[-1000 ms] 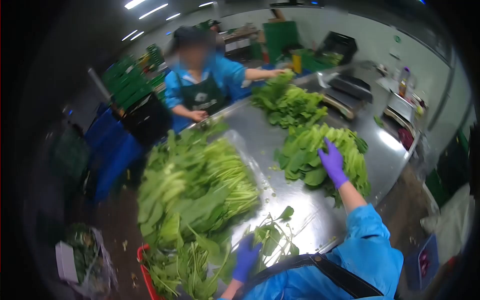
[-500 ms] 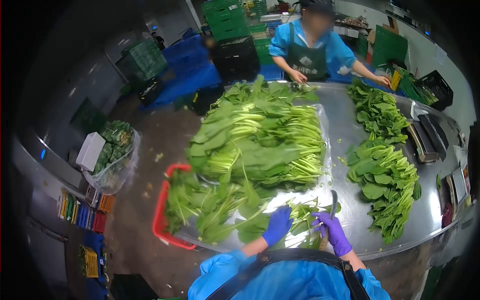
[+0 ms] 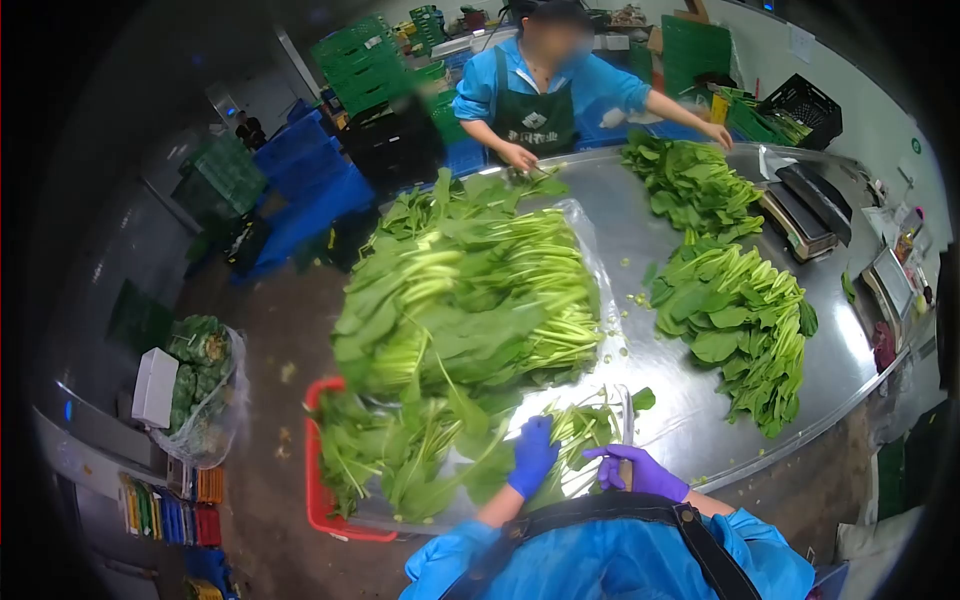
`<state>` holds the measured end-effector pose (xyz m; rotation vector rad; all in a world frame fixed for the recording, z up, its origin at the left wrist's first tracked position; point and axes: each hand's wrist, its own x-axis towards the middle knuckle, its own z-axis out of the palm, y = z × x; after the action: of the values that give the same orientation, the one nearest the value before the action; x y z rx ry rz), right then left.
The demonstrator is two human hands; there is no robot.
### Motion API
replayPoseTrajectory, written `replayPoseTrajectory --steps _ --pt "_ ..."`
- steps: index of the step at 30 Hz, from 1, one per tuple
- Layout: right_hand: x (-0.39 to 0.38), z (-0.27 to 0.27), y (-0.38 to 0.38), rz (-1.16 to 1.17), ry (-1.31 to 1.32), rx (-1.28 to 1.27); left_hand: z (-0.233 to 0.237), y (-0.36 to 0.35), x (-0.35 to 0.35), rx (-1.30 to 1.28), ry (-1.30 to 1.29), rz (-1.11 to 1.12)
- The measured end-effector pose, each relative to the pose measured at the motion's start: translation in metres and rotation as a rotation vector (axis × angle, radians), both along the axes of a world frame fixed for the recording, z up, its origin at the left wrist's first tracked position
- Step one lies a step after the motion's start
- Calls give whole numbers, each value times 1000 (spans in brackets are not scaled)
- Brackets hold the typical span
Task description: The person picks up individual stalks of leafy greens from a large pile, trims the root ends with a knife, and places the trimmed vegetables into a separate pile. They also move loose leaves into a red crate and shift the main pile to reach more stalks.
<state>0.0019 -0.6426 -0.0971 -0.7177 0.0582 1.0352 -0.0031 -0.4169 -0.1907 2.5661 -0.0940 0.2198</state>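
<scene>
My left hand (image 3: 535, 455), in a blue-purple glove, is closed on the leafy greens (image 3: 585, 428) at the table's near edge. Just right of it, my right hand (image 3: 645, 473), in a purple glove, grips a knife (image 3: 627, 416) with its blade pointing away from me. The right index finger reaches toward the cut-looking stems. Beyond both hands lies a large pile of leafy greens (image 3: 470, 290) with pale stems, on clear plastic sheeting. Loose greens (image 3: 420, 460) hang toward a red crate (image 3: 322, 500) on the left.
Two rows of greens (image 3: 735, 320) lie on the metal table (image 3: 620, 225) to the right, near a scale (image 3: 800, 220). Across the table stands a co-worker (image 3: 535, 100), one arm stretched toward the far row. A bag of vegetables (image 3: 205, 390) sits on the floor at left.
The view has turned right, so the table and pile sit further left. My right hand's index finger is now stretched toward the greens, and the knife stands more upright in view.
</scene>
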Motion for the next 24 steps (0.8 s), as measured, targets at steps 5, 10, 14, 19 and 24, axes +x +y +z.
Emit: replayPoseTrajectory --steps 5,10,14,19,24 --pt "7 -5 6 -44 -79 -117 14 3 1 72 -56 60" --pt "15 10 10 41 -261 -319 -23 8 3 83 -35 62" --pt "19 19 22 151 -416 -564 -37 4 1 1 -8 91" --pt "21 1 37 183 -406 -532 -6 5 3 41 123 64" --pt "19 7 34 136 -397 -556 -22 5 5 -66 51 85"
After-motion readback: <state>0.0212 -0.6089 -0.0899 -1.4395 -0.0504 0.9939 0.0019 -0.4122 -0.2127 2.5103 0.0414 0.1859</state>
